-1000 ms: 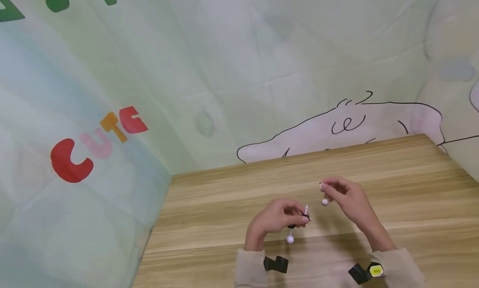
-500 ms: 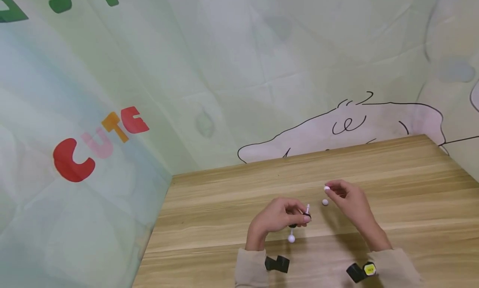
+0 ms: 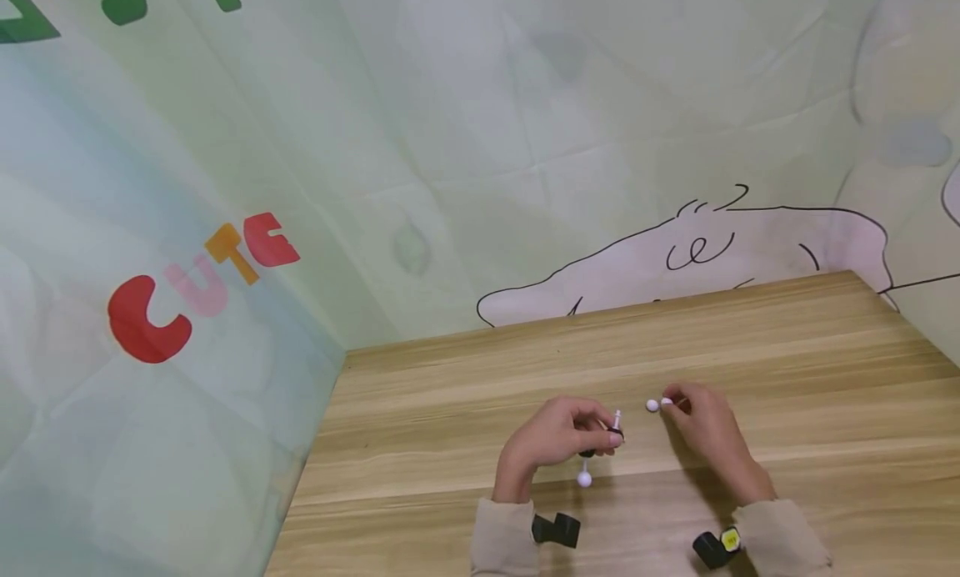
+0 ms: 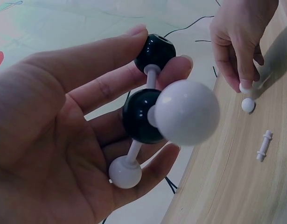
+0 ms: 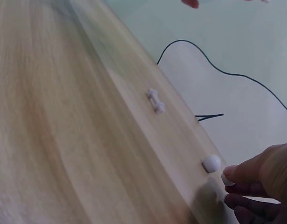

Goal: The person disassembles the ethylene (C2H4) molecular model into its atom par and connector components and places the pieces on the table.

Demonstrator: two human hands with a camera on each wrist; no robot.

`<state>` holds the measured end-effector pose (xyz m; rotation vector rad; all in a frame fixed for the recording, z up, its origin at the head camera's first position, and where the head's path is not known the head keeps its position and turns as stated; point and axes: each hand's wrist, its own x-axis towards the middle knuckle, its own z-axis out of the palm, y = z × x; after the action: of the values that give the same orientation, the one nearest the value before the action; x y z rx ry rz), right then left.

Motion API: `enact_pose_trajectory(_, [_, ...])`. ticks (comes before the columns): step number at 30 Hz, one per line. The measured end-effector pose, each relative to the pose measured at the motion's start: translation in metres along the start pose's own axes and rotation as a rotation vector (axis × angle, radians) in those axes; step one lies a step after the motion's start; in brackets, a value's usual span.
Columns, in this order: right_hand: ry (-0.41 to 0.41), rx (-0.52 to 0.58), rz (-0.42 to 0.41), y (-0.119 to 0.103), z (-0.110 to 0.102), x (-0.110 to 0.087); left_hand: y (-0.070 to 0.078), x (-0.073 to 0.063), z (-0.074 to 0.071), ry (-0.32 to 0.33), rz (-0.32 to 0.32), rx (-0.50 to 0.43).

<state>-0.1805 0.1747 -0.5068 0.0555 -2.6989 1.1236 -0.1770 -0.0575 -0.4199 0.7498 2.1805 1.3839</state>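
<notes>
My left hand grips a small ball-and-stick molecular model. In the left wrist view two black balls are joined by a white stick, and two white balls are fixed to the lower black one. Thumb and fingertips pinch the upper black ball. My right hand pinches a loose white ball low over the table. Right beside it, a second white ball lies on the wood; whether the two touch, I cannot tell.
A loose white connector stick lies on the wooden table, between the hands. Behind the table's far edge hangs a printed cloth backdrop. Dark wrist mounts sit at both sleeves.
My right hand has come down and slightly right, bringing its white ball from above to beside the one on the table. The left hand with the model has barely moved.
</notes>
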Motion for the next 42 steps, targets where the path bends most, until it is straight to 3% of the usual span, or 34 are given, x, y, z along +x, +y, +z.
enact_pose_trajectory(15, [0.025,-0.054,-0.032,0.004,0.008,-0.002,0.0,0.0,-0.001,0.029,-0.001,0.035])
enact_pose_trajectory(29, [-0.006,-0.048,0.004,0.003,0.009,-0.004,0.0,-0.001,-0.002,0.065,-0.018,0.047])
enact_pose_trajectory(36, [-0.02,-0.021,0.036,0.004,0.005,-0.005,0.001,-0.002,-0.001,0.088,-0.044,0.004])
enact_pose_trajectory(42, [0.009,0.046,0.065,-0.003,-0.002,-0.005,-0.001,-0.001,-0.001,0.087,-0.036,0.04])
